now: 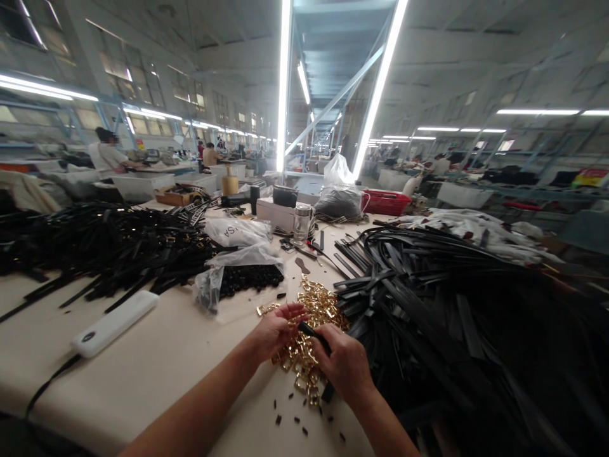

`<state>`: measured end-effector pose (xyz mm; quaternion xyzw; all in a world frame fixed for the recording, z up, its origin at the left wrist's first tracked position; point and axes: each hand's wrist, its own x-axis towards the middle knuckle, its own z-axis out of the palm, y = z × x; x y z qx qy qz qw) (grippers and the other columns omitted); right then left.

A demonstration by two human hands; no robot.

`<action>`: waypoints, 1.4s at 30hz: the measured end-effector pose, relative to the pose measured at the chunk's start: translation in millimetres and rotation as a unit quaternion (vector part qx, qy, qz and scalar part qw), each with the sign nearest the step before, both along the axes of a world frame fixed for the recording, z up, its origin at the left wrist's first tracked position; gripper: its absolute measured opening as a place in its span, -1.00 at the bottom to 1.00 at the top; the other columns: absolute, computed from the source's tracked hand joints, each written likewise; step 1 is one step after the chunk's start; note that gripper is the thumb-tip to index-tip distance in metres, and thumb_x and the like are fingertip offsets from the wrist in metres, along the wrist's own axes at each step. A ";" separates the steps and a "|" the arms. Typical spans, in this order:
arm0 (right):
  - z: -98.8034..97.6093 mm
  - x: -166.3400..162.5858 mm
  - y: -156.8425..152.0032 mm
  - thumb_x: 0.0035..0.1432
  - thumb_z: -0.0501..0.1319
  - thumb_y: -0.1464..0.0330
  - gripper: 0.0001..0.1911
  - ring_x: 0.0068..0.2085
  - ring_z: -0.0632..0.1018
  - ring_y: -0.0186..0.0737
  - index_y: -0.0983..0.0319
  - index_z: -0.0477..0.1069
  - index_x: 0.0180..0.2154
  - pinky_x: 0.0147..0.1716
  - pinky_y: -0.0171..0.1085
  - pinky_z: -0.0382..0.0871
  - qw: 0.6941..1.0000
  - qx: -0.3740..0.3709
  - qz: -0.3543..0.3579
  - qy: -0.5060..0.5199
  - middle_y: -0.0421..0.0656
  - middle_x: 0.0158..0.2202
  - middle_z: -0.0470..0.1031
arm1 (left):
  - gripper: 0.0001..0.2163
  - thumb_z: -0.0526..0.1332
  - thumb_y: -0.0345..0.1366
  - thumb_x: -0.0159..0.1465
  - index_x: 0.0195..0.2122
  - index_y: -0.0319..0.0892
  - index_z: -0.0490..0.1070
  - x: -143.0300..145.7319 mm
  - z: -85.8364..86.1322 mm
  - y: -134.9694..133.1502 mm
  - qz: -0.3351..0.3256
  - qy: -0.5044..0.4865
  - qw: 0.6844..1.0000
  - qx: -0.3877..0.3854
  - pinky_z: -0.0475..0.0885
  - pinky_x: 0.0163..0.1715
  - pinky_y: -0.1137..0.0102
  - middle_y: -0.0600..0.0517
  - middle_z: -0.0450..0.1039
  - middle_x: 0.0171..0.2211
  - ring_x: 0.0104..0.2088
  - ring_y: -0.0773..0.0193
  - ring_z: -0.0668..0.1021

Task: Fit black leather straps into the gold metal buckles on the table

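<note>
Broadly, the pale bench (190, 381) ran under everything, with the buckles (321, 301) as its bright middle. Right of the buckles sprawled a big strap heap (404, 304); to their far left lay a dark heap (109, 247). The white device (117, 324) sat left of the buckles, and a clear bag (207, 289) of black bits just beyond their left edge.

Over the near part of the buckles, the right hand (345, 362) pinched a black strap (314, 335) between thumb and fingers, its tip angled toward the left hand (276, 330). That one lay palm up, fingers loosely spread; whether they touched the tip could not be told.

The strap looked light, smooth and bendy, tough rather than fragile; a long free end would likely have flopped, so the sure hold was on its flat faces, close behind the tip. The buckles seemed hard and slippery, best taken by the frame's edge. Smallest, the loose black scraps (297, 419) lay nearer than the buckles, probably easy to scatter.
</note>
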<state>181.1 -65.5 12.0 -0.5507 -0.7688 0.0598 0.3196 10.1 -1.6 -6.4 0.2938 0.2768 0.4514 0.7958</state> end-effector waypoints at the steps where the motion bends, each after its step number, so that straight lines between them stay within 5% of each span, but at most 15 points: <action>1: -0.2 0.0 0.2 0.24 0.08 0.32 -0.83 -0.34 0.51 -0.26 0.18 0.42 -0.30 -0.36 -0.35 0.19 1.000 0.002 0.000 0.003 -0.17 -0.36 0.51 | -0.63 0.15 -0.74 -0.04 -0.24 -0.29 0.47 0.1 0.5 0.2 0.010 0.002 1.000 -0.008 0.45 -0.11 0.46 -0.14 0.49 -0.12 -0.11 0.22 0.55; 6: 1.1 0.2 0.0 0.24 0.07 0.31 -0.82 -0.35 0.52 -0.26 0.19 0.42 -0.30 -0.36 -0.35 0.21 1.000 0.008 -0.003 0.004 -0.17 -0.37 0.51 | -0.84 0.23 -0.60 0.13 -0.27 -0.34 0.46 -2.4 7.0 0.4 0.054 0.002 0.997 -0.046 0.50 -0.25 0.57 -0.16 0.53 -0.21 -0.21 0.29 0.60; 15: 5.3 -0.9 -1.6 0.20 0.09 0.34 -0.85 -0.37 0.52 -0.27 0.18 0.42 -0.32 -0.38 -0.35 0.22 1.000 0.010 -0.007 0.022 -0.19 -0.39 0.51 | -0.72 0.33 -0.32 0.12 -0.15 -0.24 0.40 0.6 6.6 -4.1 0.040 0.110 0.993 0.004 0.42 -0.60 0.59 0.01 0.52 -0.45 -0.52 0.37 0.57; 19: 4.7 -0.8 -1.7 0.21 0.09 0.33 -0.85 -0.35 0.52 -0.26 0.18 0.43 -0.31 -0.35 -0.35 0.24 0.999 0.009 -0.006 0.031 -0.18 -0.38 0.51 | -0.76 0.40 -0.25 0.03 -0.36 -0.25 0.42 0.9 4.2 -4.3 0.036 0.118 0.992 0.011 0.41 -0.55 0.58 0.03 0.49 -0.46 -0.50 0.39 0.55; 28: 5.3 -4.9 -2.0 0.20 0.10 0.34 -0.86 -0.35 0.52 -0.25 0.20 0.41 -0.32 -0.35 -0.35 0.24 0.999 -0.003 0.003 0.044 -0.17 -0.38 0.50 | -0.67 0.42 -0.14 -0.04 -0.34 -0.27 0.53 -3.3 5.2 0.2 0.091 0.200 0.972 0.086 0.14 -0.66 0.57 0.12 0.39 -0.61 -0.68 0.53 0.28; 42: -3.6 -1.9 2.2 0.21 0.08 0.36 -0.86 -0.37 0.51 -0.26 0.19 0.39 -0.37 -0.39 -0.35 0.15 0.998 0.016 -0.055 -0.007 -0.19 -0.41 0.49 | -0.74 0.38 -0.17 0.02 -0.33 -0.24 0.54 5.6 5.5 -9.2 0.088 0.222 0.961 0.138 0.40 -0.40 0.45 -0.02 0.56 -0.39 -0.42 0.28 0.53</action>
